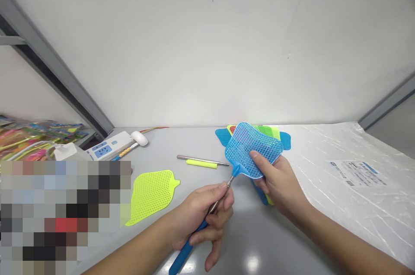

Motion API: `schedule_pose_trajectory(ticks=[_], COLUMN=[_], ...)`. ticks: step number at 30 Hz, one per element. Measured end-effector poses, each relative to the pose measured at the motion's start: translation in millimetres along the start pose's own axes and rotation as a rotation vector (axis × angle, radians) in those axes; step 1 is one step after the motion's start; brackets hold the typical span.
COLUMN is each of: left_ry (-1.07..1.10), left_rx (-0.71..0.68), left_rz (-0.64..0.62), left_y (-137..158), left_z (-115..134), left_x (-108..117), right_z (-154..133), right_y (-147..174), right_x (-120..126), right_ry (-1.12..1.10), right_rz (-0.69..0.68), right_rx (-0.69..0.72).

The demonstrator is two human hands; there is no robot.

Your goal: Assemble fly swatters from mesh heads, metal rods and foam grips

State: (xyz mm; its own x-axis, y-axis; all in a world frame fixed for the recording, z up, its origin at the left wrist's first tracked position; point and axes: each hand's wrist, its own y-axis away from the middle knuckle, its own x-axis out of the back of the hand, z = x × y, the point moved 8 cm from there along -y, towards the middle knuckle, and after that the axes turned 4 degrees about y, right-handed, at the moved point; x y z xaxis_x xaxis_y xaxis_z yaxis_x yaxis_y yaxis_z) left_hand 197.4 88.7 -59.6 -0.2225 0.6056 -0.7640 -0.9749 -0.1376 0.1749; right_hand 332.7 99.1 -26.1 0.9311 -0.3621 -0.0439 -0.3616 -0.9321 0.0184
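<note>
A blue fly swatter (244,147) with a mesh head is held in both hands, tilted up to the right. My right hand (275,175) pinches the mesh head, thumb on top. Around the metal rod and blue handle (186,251) closes my left hand (210,210), its thumb and index finger near the joint with the head. Behind the swatter lie more mesh heads, among them a green one (266,131) and a blue one (285,140). To the left rests a yellow-green swatter head (154,193). A metal rod (201,160) lies against a yellow-green handle (201,164).
At the left are a white power strip (112,145), a white computer mouse (139,138) and a pile of packaged colourful items (29,139). A sheet of clear plastic with a label (356,173) covers the right side. A wall (233,50) closes off the back.
</note>
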Motion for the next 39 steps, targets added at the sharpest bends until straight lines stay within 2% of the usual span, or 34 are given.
schedule_pose_trajectory(ticks=[4, 8, 16, 22, 25, 32, 39], left_ry=[0.052, 0.076, -0.014, -0.165, -0.167, -0.007, 0.052], left_rx=[0.008, 0.016, 0.081, 0.068, 0.067, 0.063, 0.088], left_rz=[-0.064, -0.067, 0.076, 0.152, 0.170, 0.105, -0.059], left_y=[1, 2, 8, 10, 10, 5, 5], left_z=[0, -2, -4, 3, 3, 0, -3], left_x=[-6, -9, -5, -3, -2, -3, -4], right_z=[-2, -2, 5, 7, 7, 14, 2], right_y=[3, 5, 8, 8, 7, 5, -4], right_x=[-4, -6, -6, -5, -7, -10, 3], right_ry=[-0.032, -0.052, -0.055, -0.042, -0.049, -0.118, -0.441], right_rz=[-0.020, -0.021, -0.051, -0.051, -0.058, -0.071, 0.056], right_rx=[-0.018, -0.031, -0.108, -0.116, -0.115, -0.169, -0.150])
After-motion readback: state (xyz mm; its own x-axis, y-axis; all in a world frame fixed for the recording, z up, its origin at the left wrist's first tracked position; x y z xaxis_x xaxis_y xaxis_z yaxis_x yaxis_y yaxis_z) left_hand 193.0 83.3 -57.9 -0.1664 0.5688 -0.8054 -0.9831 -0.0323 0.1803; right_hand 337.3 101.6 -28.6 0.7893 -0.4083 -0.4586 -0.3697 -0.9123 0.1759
